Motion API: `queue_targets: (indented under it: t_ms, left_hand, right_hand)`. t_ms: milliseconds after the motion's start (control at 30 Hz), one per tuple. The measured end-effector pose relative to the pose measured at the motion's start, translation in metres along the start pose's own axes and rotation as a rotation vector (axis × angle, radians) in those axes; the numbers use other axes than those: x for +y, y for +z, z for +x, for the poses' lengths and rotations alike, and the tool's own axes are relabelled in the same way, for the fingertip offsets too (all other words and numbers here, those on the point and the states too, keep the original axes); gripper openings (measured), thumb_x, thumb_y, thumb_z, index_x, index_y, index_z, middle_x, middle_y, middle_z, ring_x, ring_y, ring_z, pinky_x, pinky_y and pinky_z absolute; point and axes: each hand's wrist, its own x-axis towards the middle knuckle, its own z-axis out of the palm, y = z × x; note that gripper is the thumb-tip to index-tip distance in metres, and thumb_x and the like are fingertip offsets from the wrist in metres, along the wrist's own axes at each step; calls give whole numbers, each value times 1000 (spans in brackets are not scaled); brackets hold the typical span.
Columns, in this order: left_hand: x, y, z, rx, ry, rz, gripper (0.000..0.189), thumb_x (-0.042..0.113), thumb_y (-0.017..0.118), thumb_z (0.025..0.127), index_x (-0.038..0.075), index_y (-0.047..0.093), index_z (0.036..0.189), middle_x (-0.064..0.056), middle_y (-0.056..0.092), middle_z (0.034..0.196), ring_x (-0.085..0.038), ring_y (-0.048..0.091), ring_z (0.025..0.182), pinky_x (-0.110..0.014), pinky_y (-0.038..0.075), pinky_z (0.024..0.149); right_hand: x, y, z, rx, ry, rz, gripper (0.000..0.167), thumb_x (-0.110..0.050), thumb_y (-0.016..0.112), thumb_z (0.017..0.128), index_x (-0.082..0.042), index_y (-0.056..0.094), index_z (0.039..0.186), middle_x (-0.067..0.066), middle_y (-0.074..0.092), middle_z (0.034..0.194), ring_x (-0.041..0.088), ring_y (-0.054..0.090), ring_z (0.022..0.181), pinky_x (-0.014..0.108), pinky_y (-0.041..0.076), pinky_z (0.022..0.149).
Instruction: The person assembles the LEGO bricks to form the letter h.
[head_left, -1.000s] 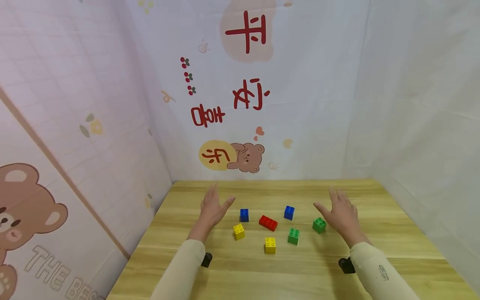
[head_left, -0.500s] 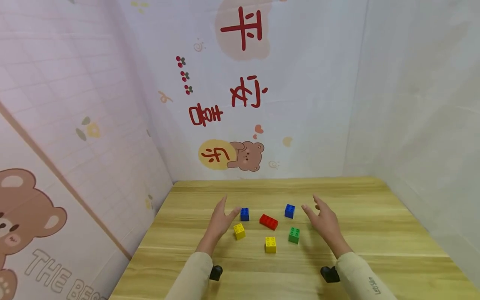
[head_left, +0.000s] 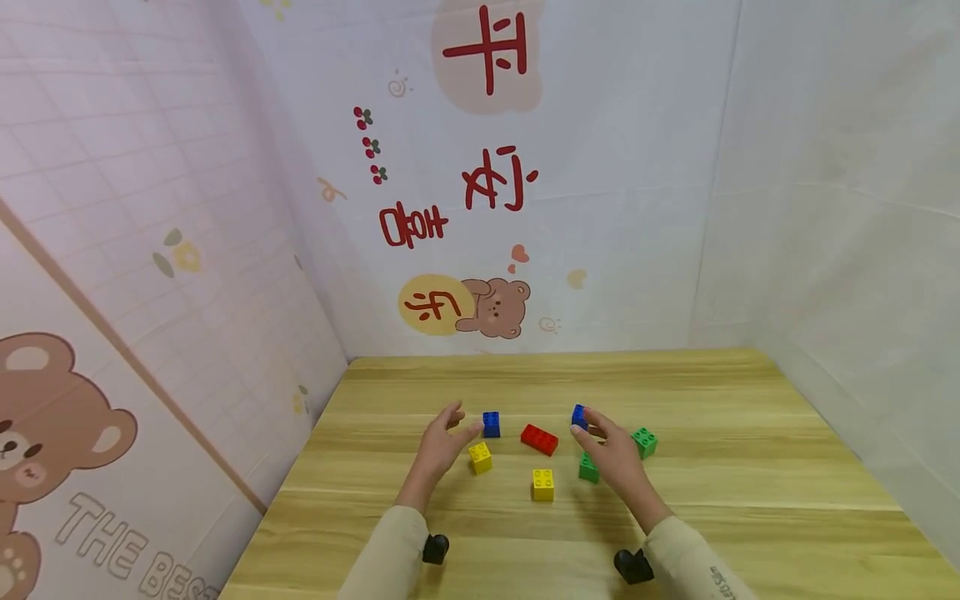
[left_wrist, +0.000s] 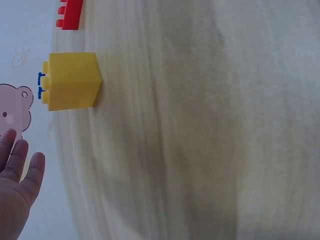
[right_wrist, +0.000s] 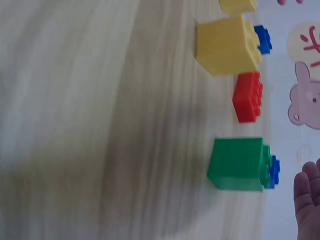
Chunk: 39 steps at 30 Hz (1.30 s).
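My right hand [head_left: 618, 458] reaches over the table beside the right blue toy brick [head_left: 578, 416]. Its thumb and fingers lie close around that brick, partly covering it; contact is hard to tell. In the right wrist view, the fingers [right_wrist: 304, 195] look relaxed and apart from the blue brick, which shows behind a green brick [right_wrist: 237, 164]. My left hand [head_left: 438, 450] hovers with bent, spread fingers, thumb tip near the left blue brick [head_left: 491, 425]. Nothing is in that hand. A yellow brick [head_left: 480, 457] stands right of the left wrist.
Between the hands lie a red brick [head_left: 539, 439] and a second yellow brick [head_left: 543, 485]. One green brick [head_left: 588, 468] is partly behind the right hand; another green brick [head_left: 645, 442] stands to its right. Printed cloth walls [head_left: 615, 208] border the wooden table [head_left: 375, 392].
My right hand has moved left from the right-hand green brick to the right blue brick. My left hand has come slightly right and closer to the left blue brick, its fingers bending more.
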Motion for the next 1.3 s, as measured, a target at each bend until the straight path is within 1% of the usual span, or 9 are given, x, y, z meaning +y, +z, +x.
queue_targets:
  t_ms: [167, 200, 367, 533, 700, 767, 1000, 1133, 1300]
  left_hand:
    - [-9, 0, -1, -19, -28, -48, 77, 42, 72, 91, 11, 38, 153, -17, 48, 144, -38, 39, 136, -55, 39, 104]
    - [-12, 0, -1, -21, -33, -53, 78, 42, 72, 90, 10, 38, 153, -17, 48, 144, -38, 40, 136, -55, 39, 104]
    - [-22, 1, -2, -34, -51, -65, 74, 38, 72, 92, 7, 40, 151, -19, 49, 142, -39, 41, 134, -54, 39, 105]
    - [-28, 3, -5, -55, -60, -84, 73, 33, 74, 91, 4, 41, 150, -21, 50, 140, -42, 42, 132, -55, 37, 106]
    - [-34, 7, -5, -67, -67, -70, 74, 34, 75, 90, 2, 42, 148, -22, 50, 139, -41, 45, 130, -53, 37, 107]
    - [-37, 7, -5, -64, -59, -49, 74, 33, 76, 89, 1, 43, 148, -22, 51, 138, -41, 47, 128, -53, 39, 106]
    - [-39, 8, -5, -67, -60, -12, 70, 29, 75, 90, 1, 44, 146, -20, 54, 136, -37, 51, 123, -51, 41, 104]
    - [-38, 8, -5, -82, -73, -10, 69, 28, 76, 90, 1, 45, 146, -19, 54, 135, -35, 52, 122, -50, 43, 103]
    - [-39, 7, -8, -82, -84, -11, 65, 25, 77, 89, 1, 49, 142, -19, 55, 133, -35, 53, 120, -50, 44, 101]
  right_hand:
    - [-4, 15, -5, 2, 24, 28, 52, -29, 62, 100, 0, 51, 141, 19, 56, 138, 34, 56, 122, 49, 46, 100]
    - [-5, 18, -6, 2, 31, 30, 51, -29, 62, 99, -1, 52, 141, 18, 57, 137, 34, 56, 122, 49, 46, 99]
    - [-6, 32, -12, -25, 58, 60, 52, -29, 65, 98, -2, 54, 140, 19, 58, 136, 34, 57, 121, 48, 47, 99]
    - [-4, 43, -18, -46, 84, 93, 53, -29, 66, 97, 0, 54, 139, 20, 57, 137, 36, 56, 122, 49, 46, 100]
    - [0, 52, -26, -71, 107, 113, 53, -27, 67, 96, 3, 53, 139, 20, 56, 137, 37, 54, 124, 50, 46, 100]
    - [1, 55, -28, -83, 108, 115, 53, -26, 67, 96, 3, 53, 139, 21, 56, 137, 38, 53, 125, 49, 47, 99]
    - [4, 63, -31, -108, 158, 133, 57, -26, 70, 94, 2, 52, 140, 22, 52, 140, 39, 51, 127, 48, 48, 98]
    - [9, 64, -31, -114, 160, 130, 58, -23, 70, 94, 3, 50, 141, 24, 52, 140, 39, 52, 125, 48, 48, 98]
    - [18, 64, -32, -123, 167, 123, 57, -22, 71, 94, 3, 51, 141, 23, 55, 137, 38, 55, 122, 47, 49, 97]
